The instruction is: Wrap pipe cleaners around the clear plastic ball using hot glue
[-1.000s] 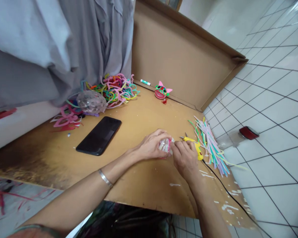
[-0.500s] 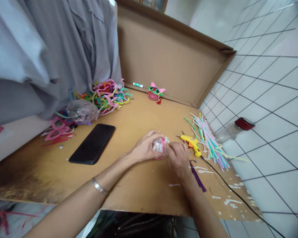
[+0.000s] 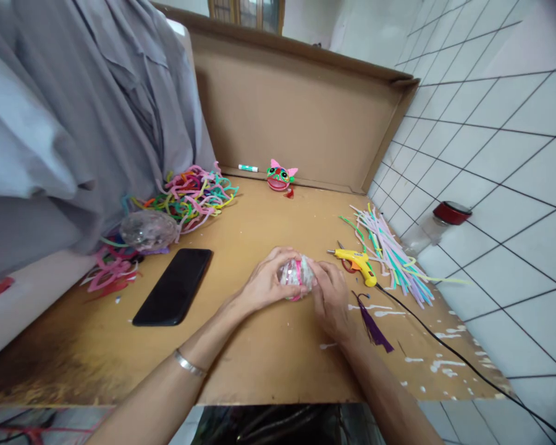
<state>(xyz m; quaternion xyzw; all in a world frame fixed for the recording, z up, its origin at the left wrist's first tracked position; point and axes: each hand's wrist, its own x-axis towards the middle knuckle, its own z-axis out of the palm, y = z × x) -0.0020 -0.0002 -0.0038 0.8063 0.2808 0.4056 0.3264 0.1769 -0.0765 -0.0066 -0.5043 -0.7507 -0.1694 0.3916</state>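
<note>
Both hands point(image 3: 301, 290) now cup the clear ball point(image 3: 295, 277); purple tassel point(image 3: 373, 321) uncovered.

Two hands, left point(image 3: 264, 285) and right point(image 3: 330, 295), cup one clear ball point(image 3: 296, 276), with one glue gun point(image 3: 358, 262) just right and one phone point(image 3: 173, 284) left

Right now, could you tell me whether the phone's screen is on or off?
Off, it seems: the phone lies flat on the cardboard board left of both hands, its upward face uniformly black, unlit.
</note>
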